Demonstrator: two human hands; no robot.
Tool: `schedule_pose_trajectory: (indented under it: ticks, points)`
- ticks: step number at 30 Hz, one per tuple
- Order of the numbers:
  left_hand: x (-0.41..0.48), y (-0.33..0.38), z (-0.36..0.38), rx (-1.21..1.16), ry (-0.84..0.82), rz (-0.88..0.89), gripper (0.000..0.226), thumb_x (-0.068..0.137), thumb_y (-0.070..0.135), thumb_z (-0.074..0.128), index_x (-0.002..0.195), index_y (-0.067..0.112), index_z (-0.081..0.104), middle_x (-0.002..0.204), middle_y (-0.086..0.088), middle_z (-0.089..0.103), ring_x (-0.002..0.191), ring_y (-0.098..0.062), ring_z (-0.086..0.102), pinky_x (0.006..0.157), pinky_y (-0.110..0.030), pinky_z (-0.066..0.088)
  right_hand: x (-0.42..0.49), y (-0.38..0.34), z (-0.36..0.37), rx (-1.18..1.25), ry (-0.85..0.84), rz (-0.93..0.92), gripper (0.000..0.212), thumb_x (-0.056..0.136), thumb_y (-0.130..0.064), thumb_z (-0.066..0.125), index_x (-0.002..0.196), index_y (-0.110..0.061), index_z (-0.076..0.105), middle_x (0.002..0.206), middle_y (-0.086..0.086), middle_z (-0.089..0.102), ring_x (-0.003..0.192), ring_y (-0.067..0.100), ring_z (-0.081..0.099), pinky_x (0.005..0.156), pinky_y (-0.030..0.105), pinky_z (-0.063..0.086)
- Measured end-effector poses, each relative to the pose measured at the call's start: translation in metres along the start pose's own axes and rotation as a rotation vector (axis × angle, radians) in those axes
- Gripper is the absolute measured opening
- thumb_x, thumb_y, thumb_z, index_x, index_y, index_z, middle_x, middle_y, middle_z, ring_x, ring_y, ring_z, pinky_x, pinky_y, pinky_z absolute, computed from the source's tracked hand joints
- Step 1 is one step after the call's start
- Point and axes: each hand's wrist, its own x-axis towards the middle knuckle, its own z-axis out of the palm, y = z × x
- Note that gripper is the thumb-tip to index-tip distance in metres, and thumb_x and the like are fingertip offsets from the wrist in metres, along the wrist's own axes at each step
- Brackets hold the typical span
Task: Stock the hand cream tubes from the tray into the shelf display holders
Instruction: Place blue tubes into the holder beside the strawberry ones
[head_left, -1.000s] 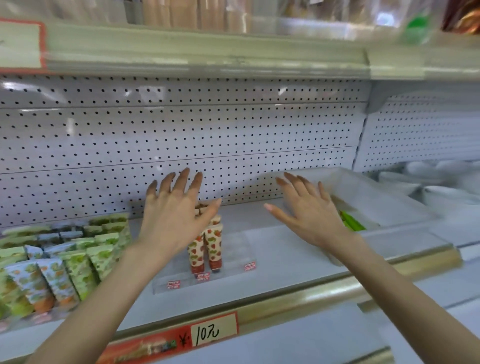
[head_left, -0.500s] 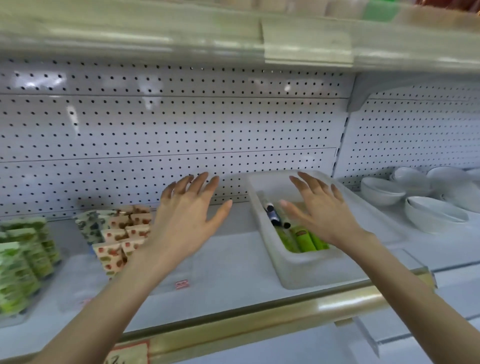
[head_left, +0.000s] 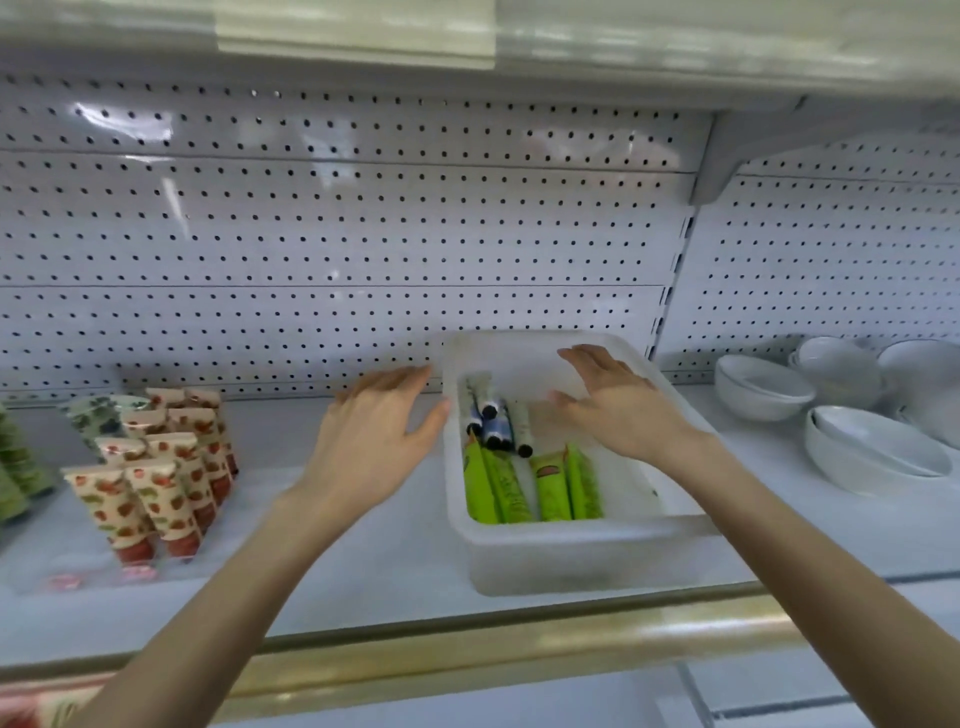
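Nothing held yet at the tray.
Your right hand spreads open over the tubes; left hand open beside the rim. Pinch one green tube mid-body, lift straight, carry left to the holders.

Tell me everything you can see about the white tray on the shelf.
The tray is a rectangular tub of translucent white plastic with rounded corners. It sits upright on the shelf, its short wall near the front edge. Inside, green tubes lie at the near end and dark-capped tubes further back. The right hand hovers open over its far half; the left hand is beside its left rim, contact unclear.
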Motion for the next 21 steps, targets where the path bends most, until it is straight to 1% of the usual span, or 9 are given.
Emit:
schedule_pose_trajectory:
  ticks: [3, 7, 9, 12, 15, 17, 18, 19, 21]
  points:
    - [0.007, 0.006, 0.001, -0.056, 0.006, -0.012, 0.046, 0.096, 0.044, 0.039, 0.138, 0.026, 0.041, 0.142, 0.005, 0.044, 0.130, -0.018, 0.038, 0.100, -0.031, 0.034, 0.022, 0.000, 0.001, 0.067, -0.073, 0.010, 0.059, 0.096, -0.041, 0.042, 0.148, -0.023, 0.019, 0.155, -0.001, 0.016, 0.136, 0.022, 0.032, 0.107, 0.039, 0.032]
    - [0.017, 0.009, 0.004, -0.107, -0.039, -0.040, 0.046, 0.096, 0.043, 0.037, 0.140, 0.027, 0.038, 0.145, 0.003, 0.040, 0.132, -0.017, 0.033, 0.104, -0.028, 0.025, 0.055, -0.003, 0.005, 0.166, -0.203, 0.032, 0.060, 0.097, -0.034, 0.047, 0.147, -0.015, 0.020, 0.151, 0.007, 0.025, 0.134, 0.024, 0.034, 0.104, 0.034, 0.032]
    - [0.022, 0.009, 0.005, -0.140, -0.046, -0.049, 0.045, 0.097, 0.042, 0.037, 0.139, 0.027, 0.039, 0.143, 0.003, 0.042, 0.131, -0.016, 0.034, 0.104, -0.028, 0.024, 0.070, -0.003, 0.012, 0.233, -0.272, 0.092, 0.061, 0.095, -0.031, 0.051, 0.146, -0.013, 0.023, 0.146, 0.008, 0.035, 0.126, 0.024, 0.043, 0.096, 0.033, 0.040]
    - [0.031, 0.008, 0.007, -0.150, -0.024, -0.051, 0.043, 0.096, 0.042, 0.037, 0.137, 0.028, 0.042, 0.137, 0.002, 0.049, 0.126, -0.017, 0.039, 0.100, -0.030, 0.029, 0.086, 0.000, 0.025, 0.314, -0.378, 0.218, 0.058, 0.092, -0.025, 0.056, 0.141, -0.006, 0.031, 0.133, 0.013, 0.052, 0.106, 0.023, 0.061, 0.086, 0.036, 0.054]
    - [0.036, 0.005, 0.006, -0.145, -0.033, -0.056, 0.042, 0.097, 0.041, 0.036, 0.137, 0.029, 0.041, 0.136, 0.001, 0.049, 0.124, -0.018, 0.042, 0.097, -0.030, 0.033, 0.094, 0.001, 0.040, 0.314, -0.503, 0.246, 0.042, 0.092, -0.019, 0.057, 0.127, 0.001, 0.046, 0.113, 0.017, 0.059, 0.089, 0.024, 0.064, 0.072, 0.032, 0.056]
    - [0.037, -0.001, 0.006, -0.130, -0.034, -0.059, 0.041, 0.097, 0.040, 0.036, 0.137, 0.029, 0.041, 0.136, 0.001, 0.049, 0.123, -0.019, 0.043, 0.095, -0.029, 0.034, 0.096, 0.002, 0.051, 0.307, -0.570, 0.247, 0.020, 0.090, -0.016, 0.060, 0.104, -0.002, 0.056, 0.089, 0.015, 0.058, 0.074, 0.024, 0.060, 0.061, 0.027, 0.053]
    - [0.038, -0.004, 0.007, -0.132, -0.031, -0.066, 0.041, 0.097, 0.039, 0.037, 0.137, 0.029, 0.042, 0.135, 0.001, 0.050, 0.122, -0.020, 0.043, 0.095, -0.029, 0.034, 0.096, 0.002, 0.056, 0.298, -0.566, 0.254, 0.014, 0.088, -0.015, 0.061, 0.092, -0.001, 0.056, 0.078, 0.012, 0.057, 0.069, 0.024, 0.059, 0.060, 0.027, 0.053]
    - [0.039, -0.009, 0.009, -0.140, -0.028, -0.071, 0.040, 0.097, 0.038, 0.037, 0.136, 0.028, 0.043, 0.134, 0.002, 0.051, 0.122, -0.019, 0.044, 0.095, -0.029, 0.034, 0.097, 0.003, 0.061, 0.298, -0.549, 0.258, 0.014, 0.087, -0.013, 0.061, 0.083, -0.002, 0.055, 0.071, 0.011, 0.055, 0.066, 0.025, 0.059, 0.062, 0.029, 0.054]
    - [0.041, -0.015, 0.013, -0.160, -0.027, -0.075, 0.040, 0.097, 0.038, 0.038, 0.134, 0.027, 0.045, 0.132, 0.002, 0.053, 0.121, -0.018, 0.045, 0.096, -0.029, 0.034, 0.099, 0.007, 0.066, 0.323, -0.525, 0.255, 0.018, 0.084, -0.011, 0.064, 0.074, -0.004, 0.051, 0.067, 0.011, 0.053, 0.070, 0.029, 0.061, 0.074, 0.039, 0.057]
